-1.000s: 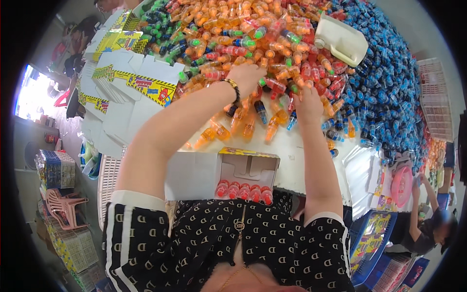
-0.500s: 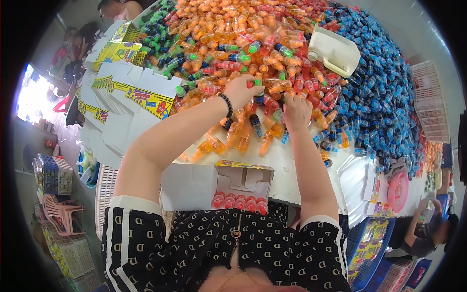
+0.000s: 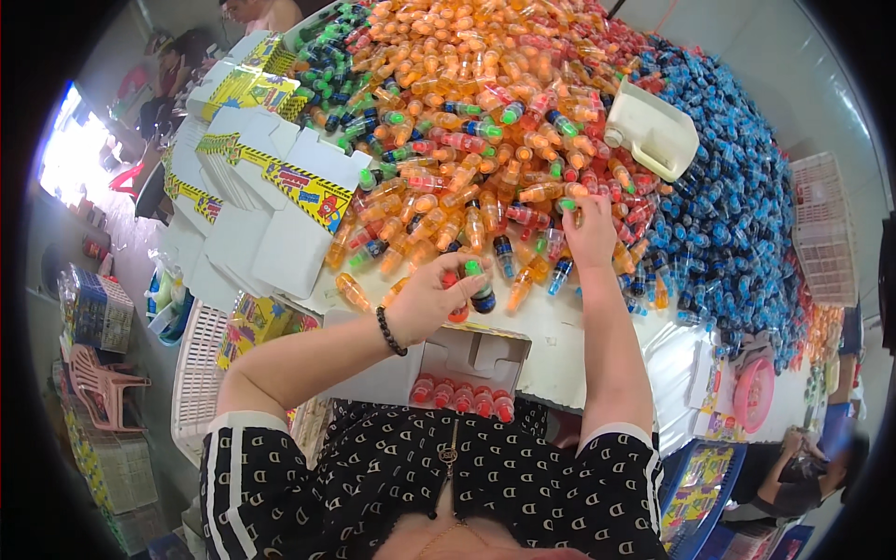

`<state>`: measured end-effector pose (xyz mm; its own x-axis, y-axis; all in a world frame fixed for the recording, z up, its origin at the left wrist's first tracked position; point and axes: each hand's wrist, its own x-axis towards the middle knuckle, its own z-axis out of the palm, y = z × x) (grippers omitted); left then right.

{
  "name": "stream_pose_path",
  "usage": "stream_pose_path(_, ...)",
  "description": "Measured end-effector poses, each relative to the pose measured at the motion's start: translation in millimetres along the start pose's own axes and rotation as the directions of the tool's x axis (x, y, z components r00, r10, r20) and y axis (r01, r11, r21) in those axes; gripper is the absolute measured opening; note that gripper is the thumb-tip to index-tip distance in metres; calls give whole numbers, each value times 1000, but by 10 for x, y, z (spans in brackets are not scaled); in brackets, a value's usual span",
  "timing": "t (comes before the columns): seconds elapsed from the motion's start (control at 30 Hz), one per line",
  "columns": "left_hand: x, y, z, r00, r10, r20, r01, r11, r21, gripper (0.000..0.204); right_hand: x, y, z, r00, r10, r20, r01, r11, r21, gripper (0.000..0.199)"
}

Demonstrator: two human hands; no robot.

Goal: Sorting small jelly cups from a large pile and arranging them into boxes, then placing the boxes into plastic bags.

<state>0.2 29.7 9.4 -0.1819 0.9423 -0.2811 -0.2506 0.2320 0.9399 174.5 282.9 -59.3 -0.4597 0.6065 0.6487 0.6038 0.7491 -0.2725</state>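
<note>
My left hand (image 3: 431,297) is curled over the counter's (image 3: 569,341) near edge, pinching a few small bottles (image 3: 471,285): red and green caps show between my fingers, one dark-bodied. A black bead bracelet (image 3: 391,331) sits on that wrist. Just below it, at the near edge, an open white box (image 3: 471,359) holds a row of red-capped bottles (image 3: 464,397) along its front.

My right hand (image 3: 590,229) is further in, fingers pressed down into the bottle heap (image 3: 485,121), closed on a green-capped bottle (image 3: 567,203) at its fingertips.

The heap covers most of the counter: orange in the middle and far side, green and dark caps toward the far left corner, red scattered through. A blue heap (image 3: 737,215) fills the right side. A white plastic scoop (image 3: 651,129) lies on the bottles where orange meets blue.

Along the left edge, stacked flat white cartons (image 3: 280,210) with yellow, red and blue printed panels lean over the edge. More printed cartons (image 3: 245,86) lie at the far left corner.

Off the counter: white plastic crates (image 3: 198,373) on the left, a pink chair (image 3: 98,383) beyond them, a white basket (image 3: 823,238) on the right, a pink basin (image 3: 754,397) lower right. Another person (image 3: 793,467) crouches at lower right.
</note>
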Motion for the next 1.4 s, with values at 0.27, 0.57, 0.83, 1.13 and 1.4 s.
stream_pose_path(0.27, 280, -287, -74, 997, 7, -77, -5, 1000, 23, 25, 780, -98, -146, 969, -220, 110, 242, 936, -255, 14)
stream_pose_path(0.57, 215, -462, -22, 1000, -16, -20, 16, 1000, -15, 23, 853, 24, 398, 753, -439, 490, 644, 642, -415, 4)
stream_pose_path(0.83, 112, -241, -28, 992, 75, -103, -80, 995, -50, 29, 681, -337, -598, 969, -200, 144, 189, 978, 86, 19)
stream_pose_path(1.13, -472, -346, -116, 810, 323, 489, -559, 677, 478, 35, -598, -1320, -1533, 621, -442, 647, 234, 893, 384, 24)
stream_pose_path(1.4, -471, -472, -41, 758, -281, 589, -409, 499, 764, 39, -1559, -1320, -968, 758, -472, 450, 4, 693, 721, 19)
